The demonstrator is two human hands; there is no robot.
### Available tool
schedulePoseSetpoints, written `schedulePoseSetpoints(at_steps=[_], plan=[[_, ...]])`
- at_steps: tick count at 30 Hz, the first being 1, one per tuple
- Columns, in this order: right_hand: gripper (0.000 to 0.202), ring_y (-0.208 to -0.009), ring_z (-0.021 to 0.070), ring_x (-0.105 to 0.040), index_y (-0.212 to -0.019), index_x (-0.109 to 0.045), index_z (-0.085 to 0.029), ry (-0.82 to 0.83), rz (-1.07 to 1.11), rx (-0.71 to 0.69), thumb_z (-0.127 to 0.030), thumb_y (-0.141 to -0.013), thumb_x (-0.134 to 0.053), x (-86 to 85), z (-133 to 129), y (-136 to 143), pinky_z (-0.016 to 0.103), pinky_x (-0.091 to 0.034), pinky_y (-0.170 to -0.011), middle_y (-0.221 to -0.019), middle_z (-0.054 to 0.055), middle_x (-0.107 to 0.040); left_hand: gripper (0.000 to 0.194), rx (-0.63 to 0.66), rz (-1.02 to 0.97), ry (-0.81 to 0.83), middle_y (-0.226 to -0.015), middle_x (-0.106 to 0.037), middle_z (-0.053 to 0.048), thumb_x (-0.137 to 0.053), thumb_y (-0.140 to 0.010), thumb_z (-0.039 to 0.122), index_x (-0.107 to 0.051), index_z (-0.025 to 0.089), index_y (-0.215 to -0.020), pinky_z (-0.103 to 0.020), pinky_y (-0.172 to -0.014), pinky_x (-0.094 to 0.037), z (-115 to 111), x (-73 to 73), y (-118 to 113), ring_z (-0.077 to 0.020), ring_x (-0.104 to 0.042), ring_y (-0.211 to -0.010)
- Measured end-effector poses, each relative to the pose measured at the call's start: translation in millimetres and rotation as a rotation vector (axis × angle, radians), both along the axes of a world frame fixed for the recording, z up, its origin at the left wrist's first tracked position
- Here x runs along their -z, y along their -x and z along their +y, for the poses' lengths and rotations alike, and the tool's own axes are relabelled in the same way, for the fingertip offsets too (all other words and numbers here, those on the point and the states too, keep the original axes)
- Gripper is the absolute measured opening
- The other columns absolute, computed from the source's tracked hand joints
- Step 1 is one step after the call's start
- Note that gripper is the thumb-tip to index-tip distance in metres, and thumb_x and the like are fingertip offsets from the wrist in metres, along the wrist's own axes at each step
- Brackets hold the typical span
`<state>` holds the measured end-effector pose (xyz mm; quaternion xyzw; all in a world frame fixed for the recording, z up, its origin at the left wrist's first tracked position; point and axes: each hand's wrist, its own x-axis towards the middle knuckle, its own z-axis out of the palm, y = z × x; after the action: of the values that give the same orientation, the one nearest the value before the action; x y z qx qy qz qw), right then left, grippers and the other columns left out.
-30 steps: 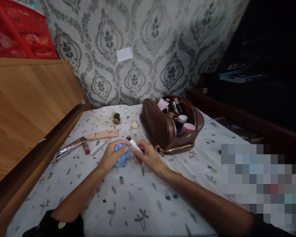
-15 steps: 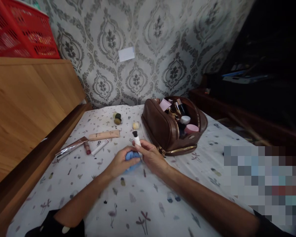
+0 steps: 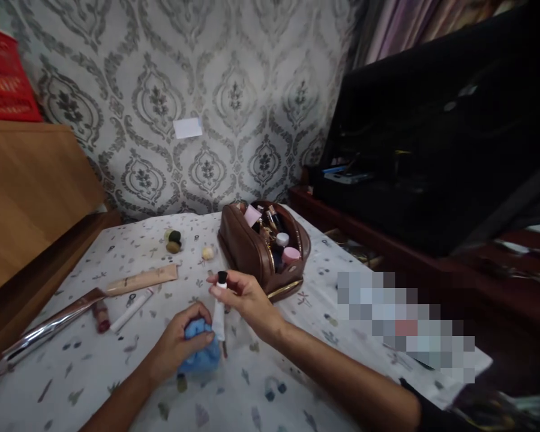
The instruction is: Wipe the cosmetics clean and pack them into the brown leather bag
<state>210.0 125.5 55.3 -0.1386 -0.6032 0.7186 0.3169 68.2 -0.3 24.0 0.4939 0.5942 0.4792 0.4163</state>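
My left hand (image 3: 174, 337) is closed around a bunched blue cloth (image 3: 202, 357) just above the printed sheet. Between the fingertips of my right hand (image 3: 252, 306) is a small white tube (image 3: 218, 321) with a black cap, held cap up. The tube's lower end is beside the cloth; whether they touch I cannot tell. Behind my right hand stands an open brown cosmetic bag (image 3: 240, 243). Inside it are a pink tube (image 3: 252, 215), a white-lidded jar (image 3: 282, 239), a pink-lidded jar (image 3: 291, 256) and other cosmetics.
On the left lie a beige tube (image 3: 141, 280), a slim white tube (image 3: 131, 310), a dark red tube (image 3: 101, 316) and a shiny long item (image 3: 54, 324). Small round containers (image 3: 173, 241) and a yellowish jar (image 3: 207, 252) sit farther back. A wooden panel (image 3: 36, 186) borders the left side.
The view has turned to the right. My right hand has raised the white tube away from the left hand, exposing more of its body. My left hand still grips the blue cloth.
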Motion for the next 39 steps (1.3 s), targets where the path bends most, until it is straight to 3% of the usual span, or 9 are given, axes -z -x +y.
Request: schedulePoseSetpoints(at_steps=[4, 7, 10, 13, 16, 20, 27, 33, 39], plan=[[0.037, -0.06, 0.009, -0.051, -0.095, -0.074, -0.016, -0.161, -0.068, -0.12, -0.05, -0.079, -0.072, -21.9, 3.6, -21.2, 0.025, -0.046, -0.058, -0.077, -0.001, -0.057, 0.037, 0.039, -0.062, 0.032, -0.071, -0.06, 0.002, -0.073, -0.075, 0.051, -0.053, 0.02, -0.081, -0.023, -0.06, -0.044, -1.8, -3.7, -7.2, -0.014, -0.056, -0.065], [0.031, -0.063, 0.0109, -0.056, -0.09, -0.072, -0.017, -0.23, -0.095, -0.077, -0.046, -0.081, -0.071, -48.7, 12.1, -37.0, 0.026, -0.048, -0.06, -0.077, 0.0, -0.059, 0.039, 0.052, -0.146, 0.094, -0.077, -0.067, -0.002, -0.072, -0.076, 0.055, -0.055, 0.021, -0.084, -0.026, -0.065, -0.049, -1.5, -4.5, -9.9, -0.0179, -0.063, -0.071], [0.031, -0.065, 0.0127, -0.058, -0.105, -0.066, -0.021, -0.361, -0.072, 0.133, -0.041, -0.082, -0.073, -89.1, 34.9, -51.4, 0.026, -0.049, -0.059, -0.077, 0.0, -0.062, 0.04, 0.015, -0.142, 0.119, -0.08, -0.067, -0.002, -0.073, -0.074, 0.056, -0.058, 0.02, -0.083, -0.027, -0.067, -0.05, 0.8, -2.4, -8.1, -0.0184, -0.064, -0.073], [0.036, -0.059, 0.0108, -0.055, -0.116, -0.058, -0.025, -0.625, -0.019, 0.412, -0.039, -0.085, -0.07, -131.1, 69.5, -60.0, 0.024, -0.046, -0.055, -0.071, -0.004, -0.057, 0.041, -0.001, -0.098, 0.142, -0.073, -0.062, 0.0, -0.071, -0.074, 0.059, -0.059, 0.02, -0.082, -0.024, -0.061, -0.047, 3.0, 0.4, -5.1, -0.0158, -0.059, -0.067], [0.032, -0.063, 0.0103, -0.056, -0.112, -0.058, -0.024, -0.954, -0.08, 0.548, -0.04, -0.086, -0.067, -153.7, 104.9, -59.5, 0.024, -0.046, -0.059, -0.074, -0.004, -0.057, 0.041, 0.017, -0.079, 0.187, -0.07, -0.061, 0.001, -0.068, -0.077, 0.06, -0.058, 0.02, -0.083, -0.022, -0.059, -0.045, 3.7, 4.5, -3.6, -0.0141, -0.056, -0.064], [0.026, -0.069, 0.0133, -0.057, -0.109, -0.061, -0.019, -1.236, -0.42, 0.695, -0.033, -0.087, -0.063, -146.9, 138.7, -52.7, 0.027, -0.045, -0.066, -0.079, -0.002, -0.06, 0.041, 0.017, -0.05, 0.164, -0.07, -0.062, 0.001, -0.067, -0.076, 0.06, -0.058, 0.021, -0.082, -0.022, -0.06, -0.044, 2.9, 12.3, -3.7, -0.0144, -0.055, -0.065], [0.025, -0.075, 0.0195, -0.062, -0.112, -0.059, -0.022, -1.397, -0.906, 0.626, -0.033, -0.09, -0.058, -124.1, 155.6, -50.6, 0.027, -0.038, -0.063, -0.085, 0.003, -0.069, 0.04, 0.054, -0.033, 0.186, -0.072, -0.067, -0.001, -0.065, -0.078, 0.06, -0.057, 0.022, -0.084, -0.023, -0.058, -0.045, 2.8, 12.8, -3.7, -0.0155, -0.056, -0.064], [0.019, -0.089, 0.025, -0.058, -0.106, -0.062, -0.018, -1.61, -1.008, 0.547, -0.029, -0.091, -0.057, -115.0, 160.4, -56.8, 0.032, -0.039, -0.075, -0.094, 0.01, -0.068, 0.035, 0.026, -0.015, 0.169, -0.069, -0.063, 0.002, -0.066, -0.079, 0.056, -0.058, 0.023, -0.083, -0.022, -0.056, -0.043, 2.1, 15.9, -3.2, -0.0141, -0.054, -0.062], [0.024, -0.098, 0.0282, -0.051, -0.102, -0.072, -0.017, -1.713, -1.001, 0.587, -0.032, -0.093, -0.055, -111.8, 171.8, -61.9, 0.037, -0.04, -0.083, -0.106, 0.014, -0.064, 0.037, 0.057, -0.048, 0.18, -0.071, -0.068, 0.001, -0.065, -0.08, 0.058, -0.056, 0.022, -0.085, -0.021, -0.055, -0.042, 1.9, 15.6, -4.8, -0.0137, -0.055, -0.06]])
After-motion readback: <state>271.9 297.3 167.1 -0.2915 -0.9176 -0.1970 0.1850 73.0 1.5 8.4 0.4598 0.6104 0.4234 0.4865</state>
